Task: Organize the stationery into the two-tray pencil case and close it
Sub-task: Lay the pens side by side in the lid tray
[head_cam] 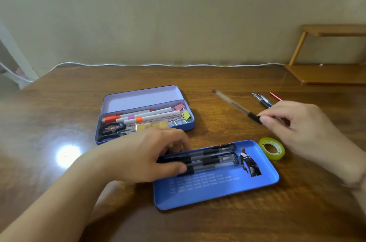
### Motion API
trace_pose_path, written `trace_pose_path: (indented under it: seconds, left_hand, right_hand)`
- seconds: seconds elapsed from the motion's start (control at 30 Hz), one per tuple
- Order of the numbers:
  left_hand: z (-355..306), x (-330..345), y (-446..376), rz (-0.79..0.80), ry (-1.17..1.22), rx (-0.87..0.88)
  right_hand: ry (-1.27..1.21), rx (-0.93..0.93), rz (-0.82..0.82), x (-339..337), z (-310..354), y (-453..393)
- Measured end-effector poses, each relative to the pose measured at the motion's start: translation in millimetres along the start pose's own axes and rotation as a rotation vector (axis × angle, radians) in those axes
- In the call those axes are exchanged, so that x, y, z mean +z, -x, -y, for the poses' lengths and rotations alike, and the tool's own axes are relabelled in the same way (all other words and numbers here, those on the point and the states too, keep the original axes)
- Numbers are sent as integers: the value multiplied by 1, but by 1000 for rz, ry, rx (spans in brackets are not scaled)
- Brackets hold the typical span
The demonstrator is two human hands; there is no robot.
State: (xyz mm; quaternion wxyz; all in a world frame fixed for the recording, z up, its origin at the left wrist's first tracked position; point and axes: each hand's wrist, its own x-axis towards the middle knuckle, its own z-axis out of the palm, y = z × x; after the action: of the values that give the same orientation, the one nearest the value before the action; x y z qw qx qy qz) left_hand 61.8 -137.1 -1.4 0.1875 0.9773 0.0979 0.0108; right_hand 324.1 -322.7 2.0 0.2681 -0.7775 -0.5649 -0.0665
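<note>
head view: everything's laid out on a brown wooden counter [59, 113]
pencil case [144, 122]: lid flipped open at the back, sitting centre-left; markers, scissors, binder clips and some yellowish blocks packed inside
blue tray [217, 192]: out of the case, lying nearer the camera, a few black gel pens [213, 159] lined up along its far side
left hand [146, 156]: fingers curled over the left ends of those pens, thumb on the nearest one
right hand [297, 128]: fingers pinching the tip end of a clear pen [235, 105] that's angled away to the left
tape roll [274, 148]: yellow-green, just beside the tray's right corner
loose pens [262, 100]: behind the right hand, still on the counter
wooden shelf [326, 73]: far right against the wall
</note>
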Motion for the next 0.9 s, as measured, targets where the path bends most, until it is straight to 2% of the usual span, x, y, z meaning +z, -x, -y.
trace_pose_path:
  seconds: [0.07,0.13,0.17,0.27,0.6,0.67,0.77,0.8,0.9]
  left_hand:
    - [4,-1,0,-32,88,-39]
    - [7,-3,1,-63,159,-63]
    - [7,-4,2,-62,183,-72]
    - [6,-4,2,-37,193,-61]
    - [-1,-1,0,13,-18,22]
    - [0,-2,0,17,-15,17]
    - [-1,-2,-1,28,-24,23]
    - [-1,-1,-1,26,-26,23]
    - [0,0,-1,12,19,19]
  right_hand:
    - [-186,-241,152,-4,19,9]
    - [-167,-383,349,0,36,18]
    - [-109,-428,392,4,42,21]
    - [-3,-473,378,15,52,27]
    - [3,-412,223,28,62,27]
    - [-49,-295,125,20,52,20]
    - [-8,27,-143,-2,12,4]
    - [75,149,-154,-7,-2,0]
    - [236,450,-3,-3,-32,-6]
